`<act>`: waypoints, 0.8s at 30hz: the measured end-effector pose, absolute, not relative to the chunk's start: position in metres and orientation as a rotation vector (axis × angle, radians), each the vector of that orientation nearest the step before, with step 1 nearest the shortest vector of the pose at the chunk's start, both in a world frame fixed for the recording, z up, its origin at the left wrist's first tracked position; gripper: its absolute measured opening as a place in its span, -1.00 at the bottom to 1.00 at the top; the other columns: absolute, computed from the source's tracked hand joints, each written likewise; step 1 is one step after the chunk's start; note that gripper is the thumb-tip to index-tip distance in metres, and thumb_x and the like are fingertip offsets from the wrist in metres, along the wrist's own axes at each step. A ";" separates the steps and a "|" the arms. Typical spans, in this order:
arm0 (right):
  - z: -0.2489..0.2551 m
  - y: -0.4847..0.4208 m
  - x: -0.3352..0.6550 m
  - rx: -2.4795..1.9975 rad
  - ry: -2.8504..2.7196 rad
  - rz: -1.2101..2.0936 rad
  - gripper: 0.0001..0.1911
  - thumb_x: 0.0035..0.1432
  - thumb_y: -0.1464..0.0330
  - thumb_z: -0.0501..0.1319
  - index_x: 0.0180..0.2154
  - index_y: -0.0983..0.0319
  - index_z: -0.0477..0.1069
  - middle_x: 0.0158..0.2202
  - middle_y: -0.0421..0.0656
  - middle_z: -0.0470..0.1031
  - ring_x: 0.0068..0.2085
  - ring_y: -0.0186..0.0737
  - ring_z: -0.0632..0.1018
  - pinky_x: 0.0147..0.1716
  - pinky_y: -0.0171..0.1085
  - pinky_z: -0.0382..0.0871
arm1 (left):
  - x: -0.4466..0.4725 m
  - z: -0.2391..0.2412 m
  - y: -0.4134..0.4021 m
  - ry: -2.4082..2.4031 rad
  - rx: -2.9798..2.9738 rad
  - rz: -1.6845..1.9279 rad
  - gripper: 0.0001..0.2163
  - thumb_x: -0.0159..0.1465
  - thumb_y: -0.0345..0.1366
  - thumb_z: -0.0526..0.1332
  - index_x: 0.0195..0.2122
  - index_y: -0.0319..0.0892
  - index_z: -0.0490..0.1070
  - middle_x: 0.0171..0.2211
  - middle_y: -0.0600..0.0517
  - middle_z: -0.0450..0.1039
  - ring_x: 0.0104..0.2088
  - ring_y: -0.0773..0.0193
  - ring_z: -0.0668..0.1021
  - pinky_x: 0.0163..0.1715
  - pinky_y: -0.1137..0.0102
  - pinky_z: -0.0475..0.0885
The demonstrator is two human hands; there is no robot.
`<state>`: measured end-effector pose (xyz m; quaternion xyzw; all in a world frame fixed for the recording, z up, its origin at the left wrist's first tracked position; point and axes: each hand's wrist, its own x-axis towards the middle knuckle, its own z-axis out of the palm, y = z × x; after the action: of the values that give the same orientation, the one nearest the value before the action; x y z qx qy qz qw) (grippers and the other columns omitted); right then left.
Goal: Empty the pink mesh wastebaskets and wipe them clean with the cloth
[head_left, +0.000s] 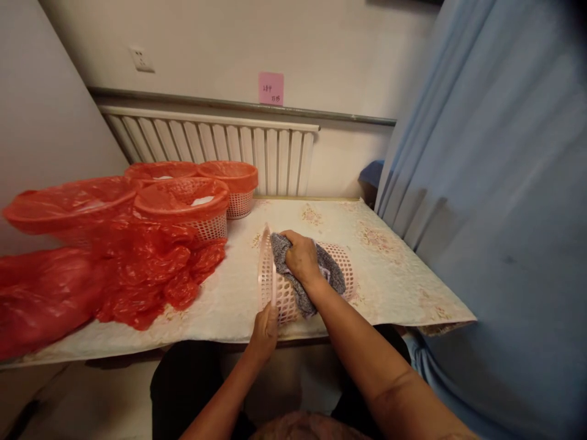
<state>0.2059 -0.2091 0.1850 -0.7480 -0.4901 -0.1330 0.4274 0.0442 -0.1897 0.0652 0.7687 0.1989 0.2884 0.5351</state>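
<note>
A pale pink plastic mesh basket [342, 261] lies on its side on the table [389, 269], its open rim facing left. My left hand [265, 330] grips the lower part of that rim at the table's front edge. My right hand [300, 256] is closed on a grey cloth [332, 272] and presses it against the basket's upper side. The cloth drapes over the basket and hangs down toward the front edge.
Several pink baskets lined with red plastic bags [183, 201] stand at the back left. Loose red bags [142, 269] are heaped at the left front. A white radiator [257, 150] runs along the wall. A blue curtain [495, 201] hangs at the right.
</note>
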 end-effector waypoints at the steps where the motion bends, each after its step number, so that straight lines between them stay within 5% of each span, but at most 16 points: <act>1: 0.185 -0.211 0.205 -1.862 -1.228 -0.330 -0.50 -0.05 0.63 0.03 -0.14 0.15 0.51 -0.19 -0.21 0.61 -0.13 -0.23 0.56 -0.07 -0.34 0.35 | 0.043 0.067 -0.190 0.464 1.837 0.670 -0.48 0.37 0.04 -0.16 -0.18 -0.23 0.47 -0.26 -0.11 0.55 -0.24 0.11 0.52 -0.11 0.26 0.41; 7: 0.168 -0.233 0.190 -1.730 -1.264 -0.424 -0.42 -0.15 0.65 -0.01 -0.11 0.23 0.50 -0.11 -0.13 0.58 -0.04 -0.19 0.52 0.05 -0.25 0.31 | 0.056 0.108 -0.185 0.383 1.748 0.615 -0.61 0.29 -0.06 0.11 -0.02 -0.26 0.41 -0.14 -0.09 0.53 -0.01 0.05 0.48 0.12 0.19 0.28; 11: 0.162 -0.250 0.180 -1.628 -1.312 -0.464 -0.40 -0.16 0.65 -0.03 -0.08 0.24 0.47 -0.09 -0.12 0.56 -0.02 -0.20 0.50 0.08 -0.21 0.31 | 0.068 0.126 -0.185 0.179 1.423 0.491 -0.48 0.13 -0.19 0.32 0.10 -0.24 0.32 0.03 -0.10 0.46 0.16 0.02 0.39 0.21 0.16 0.20; 17: 0.158 -0.268 0.194 -1.697 -1.318 -0.430 -0.45 -0.05 0.64 -0.01 -0.05 0.23 0.47 -0.04 -0.12 0.54 0.03 -0.22 0.48 0.12 -0.23 0.27 | 0.060 0.120 -0.194 0.202 1.150 0.309 -0.38 0.08 -0.25 0.39 0.16 -0.22 0.27 0.05 -0.14 0.46 0.09 -0.01 0.47 0.18 0.10 0.27; 24: 0.129 -0.316 0.278 -2.000 -0.826 -0.425 -0.63 0.06 0.48 0.04 -0.17 0.19 0.53 -0.22 -0.13 0.60 -0.19 -0.16 0.55 -0.14 -0.26 0.37 | 0.059 0.128 -0.204 0.189 1.081 0.281 -0.32 0.01 -0.21 0.44 0.16 -0.23 0.30 0.02 -0.20 0.50 0.07 -0.08 0.49 0.16 0.03 0.30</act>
<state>0.2778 -0.3157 0.1290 -0.8093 -0.3343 -0.1719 0.4515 0.0585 -0.2043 0.1282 0.5123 0.0895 0.1330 0.8438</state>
